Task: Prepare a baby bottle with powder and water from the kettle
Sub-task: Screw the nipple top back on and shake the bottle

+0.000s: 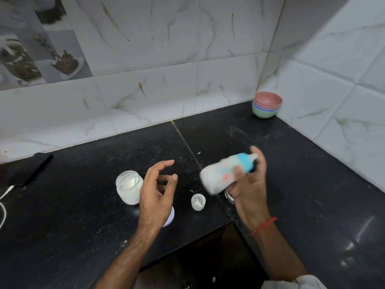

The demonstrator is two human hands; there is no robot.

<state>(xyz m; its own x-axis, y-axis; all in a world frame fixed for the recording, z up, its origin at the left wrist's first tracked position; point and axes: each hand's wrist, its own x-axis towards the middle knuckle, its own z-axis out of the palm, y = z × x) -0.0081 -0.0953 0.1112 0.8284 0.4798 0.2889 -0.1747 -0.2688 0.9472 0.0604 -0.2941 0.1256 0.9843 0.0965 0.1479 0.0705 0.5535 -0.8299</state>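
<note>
My right hand (251, 184) grips a baby bottle (220, 174), white with a blue collar and teat, tilted almost on its side above the black counter and blurred by motion. My left hand (156, 192) hovers open with curled fingers, holding nothing, just right of an open glass jar of white powder (129, 187). A small clear cap with powder residue (198, 202) stands upright between my hands. A pale lilac lid (169, 219) lies partly hidden under my left wrist. No kettle shows in this view.
The black counter (104, 215) meets a tiled corner. Stacked coloured bowls (267, 107) sit at the back right. A shiny metal object (229, 196) peeks out below the bottle. A white cable (4, 205) and a dark flat item (31, 174) lie at the left. The counter edge steps inward near me.
</note>
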